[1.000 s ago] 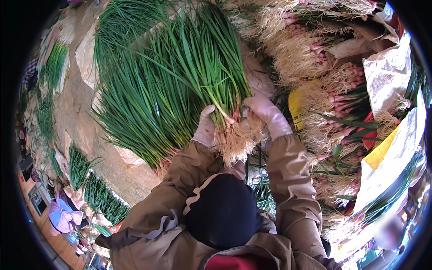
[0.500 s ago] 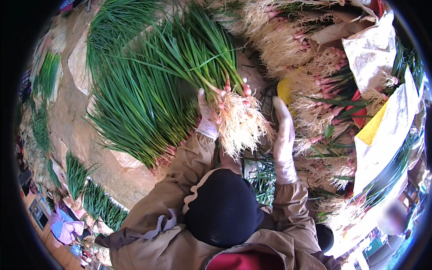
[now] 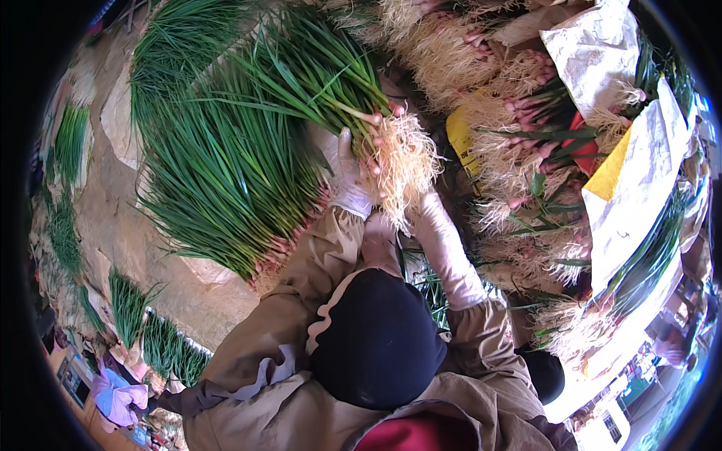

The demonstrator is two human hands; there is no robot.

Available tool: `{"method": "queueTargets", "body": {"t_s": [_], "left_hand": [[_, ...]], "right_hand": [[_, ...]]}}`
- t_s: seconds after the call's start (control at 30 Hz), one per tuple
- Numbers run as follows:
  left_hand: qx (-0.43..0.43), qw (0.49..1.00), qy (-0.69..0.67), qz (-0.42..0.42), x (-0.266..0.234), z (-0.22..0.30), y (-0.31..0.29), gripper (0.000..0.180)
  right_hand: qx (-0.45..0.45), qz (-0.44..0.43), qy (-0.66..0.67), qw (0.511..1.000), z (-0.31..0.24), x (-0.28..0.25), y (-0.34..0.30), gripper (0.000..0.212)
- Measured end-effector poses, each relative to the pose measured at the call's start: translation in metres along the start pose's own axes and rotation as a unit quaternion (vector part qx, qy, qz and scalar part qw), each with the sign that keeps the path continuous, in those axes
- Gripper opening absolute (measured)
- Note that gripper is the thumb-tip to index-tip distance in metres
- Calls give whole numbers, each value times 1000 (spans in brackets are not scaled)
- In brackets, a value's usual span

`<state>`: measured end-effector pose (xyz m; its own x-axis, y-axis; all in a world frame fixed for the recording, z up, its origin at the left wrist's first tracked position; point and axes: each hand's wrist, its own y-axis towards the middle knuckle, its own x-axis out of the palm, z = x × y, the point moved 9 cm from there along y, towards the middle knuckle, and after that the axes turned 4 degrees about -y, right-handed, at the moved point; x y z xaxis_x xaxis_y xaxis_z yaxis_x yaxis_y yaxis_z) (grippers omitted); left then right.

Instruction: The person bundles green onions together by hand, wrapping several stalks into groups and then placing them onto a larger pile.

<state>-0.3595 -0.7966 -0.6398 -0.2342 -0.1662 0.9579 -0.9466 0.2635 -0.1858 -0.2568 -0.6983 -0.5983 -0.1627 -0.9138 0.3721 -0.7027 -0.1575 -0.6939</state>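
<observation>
My left hand point(image 3: 344, 177), in a pale glove, holds a bunch of spring onions point(image 3: 353, 98) just above their roots, its thumb pointing up along the near side. Long green leaves of the bunch lean to the upper left; its pinkish bulbs and pale stringy roots point(image 3: 406, 158) face right. Against the lower right of these roots is my right hand point(image 3: 435, 225), also gloved. Roots cover its fingers, so their closing cannot be made out. Close to my left forearm lies a wide row of spring onions point(image 3: 233, 180), bulbs toward me.
Heaped spring onions point(image 3: 519, 165) with roots outward stand at the right, among white sacking point(image 3: 639, 203) and a yellow piece point(image 3: 460, 139). My dark-covered knee point(image 3: 376, 338) is below my hands. More greens point(image 3: 169, 346) lie lower left, near a person in purple point(image 3: 119, 397).
My right hand has moved left and down from beside the bunch to touch its roots. The bunch has shifted slightly left and up in my left hand.
</observation>
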Motion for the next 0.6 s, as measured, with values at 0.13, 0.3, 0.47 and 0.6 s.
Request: {"method": "queueTargets", "body": {"t_s": [0.13, 0.3, 0.47, 0.6], "left_hand": [[-29, 1000, 1, 5, 15, -9, 5, 48], [46, 987, 99, 116, -11, 3, 9, 39], [53, 978, 106, 171, -16, 7, 16, 35], [28, 993, 114, 20, 8, 12, 23, 34]], "right_hand": [[-255, 184, -350, 882, -50, -11, -49, 56], [-395, 234, -576, 677, -83, 31, -51, 19], [-252, 155, -390, 872, -63, 3, -42, 12], [-271, 102, -329, 899, -67, -12, -82, 7]]}}
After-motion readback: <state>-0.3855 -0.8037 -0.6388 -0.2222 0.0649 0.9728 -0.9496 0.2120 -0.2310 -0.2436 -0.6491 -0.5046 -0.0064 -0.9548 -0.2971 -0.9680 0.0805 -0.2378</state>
